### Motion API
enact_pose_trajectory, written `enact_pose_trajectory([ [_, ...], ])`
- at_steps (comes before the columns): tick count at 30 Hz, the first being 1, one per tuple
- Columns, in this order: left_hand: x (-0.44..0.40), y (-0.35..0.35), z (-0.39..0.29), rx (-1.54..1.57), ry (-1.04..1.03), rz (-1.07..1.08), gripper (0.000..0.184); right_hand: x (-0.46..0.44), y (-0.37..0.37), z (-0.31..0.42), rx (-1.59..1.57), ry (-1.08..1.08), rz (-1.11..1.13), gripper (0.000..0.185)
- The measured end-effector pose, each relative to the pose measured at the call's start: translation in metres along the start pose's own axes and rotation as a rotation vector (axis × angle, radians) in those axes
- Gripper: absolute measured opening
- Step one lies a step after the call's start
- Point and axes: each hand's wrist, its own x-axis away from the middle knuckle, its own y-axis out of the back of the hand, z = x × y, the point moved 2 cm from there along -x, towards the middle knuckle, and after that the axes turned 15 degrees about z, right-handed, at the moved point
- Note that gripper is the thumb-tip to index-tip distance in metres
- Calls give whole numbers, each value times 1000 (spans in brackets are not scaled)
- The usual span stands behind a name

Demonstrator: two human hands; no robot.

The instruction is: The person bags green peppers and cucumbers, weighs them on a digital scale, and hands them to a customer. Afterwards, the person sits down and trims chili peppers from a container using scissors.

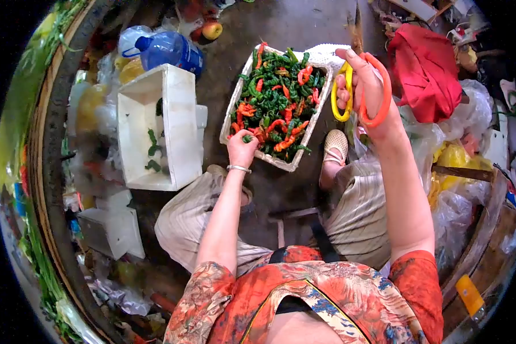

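A white foam box (pixel 227 117) full of green and red chili peppers (pixel 278 97) stands on the floor in front of me. At its near left corner, my left hand (pixel 242 151) has its fingers closed around a green chili pepper (pixel 247 138), of which only a small part shows. To the right of the box, my right hand (pixel 366 86) is raised, gripping scissors (pixel 375 122) with one yellow and one orange handle loop. Their brownish blades point up, away from me.
An open white foam box (pixel 180 129) holding a few green peppers is at left, beside a blue plastic bottle (pixel 166 53). Red cloth (pixel 424 71) and plastic bags (pixel 456 221) lie at right. An apple (pixel 212 30) is at the back.
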Motion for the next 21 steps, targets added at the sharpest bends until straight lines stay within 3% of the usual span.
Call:
enact_pose_trajectory([
  [5, 7, 23, -41, 70, -55, -4, 10, 1, 21, 18, -19, 51, -5, 37],
  [7, 7, 30, -56, 33, -171, -43, 10, 2, 34, 26, 38, 86, -72, 43],
  [11, 2, 39, -80, 261, -49, 99, 10, -9, 67, 53, 212, 87, -81, 48],
  [13, -8, 38, -86, 231, -42, 125, 9, -22, 104, 50, 270, 73, -63, 55],
  [15, -20, 26, -89, 426, -40, 159, 11, -36, 142, 27, 380, 85, -113, 58],
  [16, -25, 24, -93, 432, 30, 192, 12, -41, 156, 12, 417, 59, -147, 62],
  [17, -34, 20, -94, 188, -134, 123, 10, -46, 169, -3, 386, 43, -158, 64],
  [21, -58, 4, -117, 314, -123, 179, 8, -81, 210, -71, 458, -2, -379, 68],
])
